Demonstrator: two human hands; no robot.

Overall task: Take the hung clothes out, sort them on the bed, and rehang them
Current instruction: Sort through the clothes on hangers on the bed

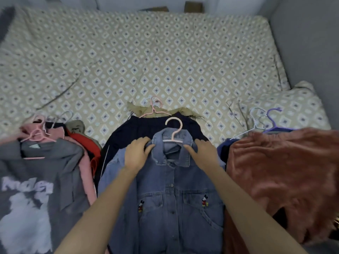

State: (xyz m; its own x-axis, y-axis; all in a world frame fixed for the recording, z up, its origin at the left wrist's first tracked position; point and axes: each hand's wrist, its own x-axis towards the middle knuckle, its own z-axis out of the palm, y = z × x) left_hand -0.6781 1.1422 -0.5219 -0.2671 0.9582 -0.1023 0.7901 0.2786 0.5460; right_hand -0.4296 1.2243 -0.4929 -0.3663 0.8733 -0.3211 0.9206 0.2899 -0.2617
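Denim jacket [170,189] on pink hanger [174,132]: near centre of bed [165,61], topping middle pile. Left hand [138,154] pinches collar; right hand [203,153] lies on shoulder, grip unclear. Step, judged: sorting. Next: smoothing flat, letting go.

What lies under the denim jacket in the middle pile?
A dark navy garment shows beneath the denim jacket, and a khaki garment peeks out beyond that. Anything lower is covered.

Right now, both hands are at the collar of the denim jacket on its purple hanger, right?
Not quite. The head view shows the hanger is pink, not purple. The left hand and right hand are at the collar of the denim jacket.
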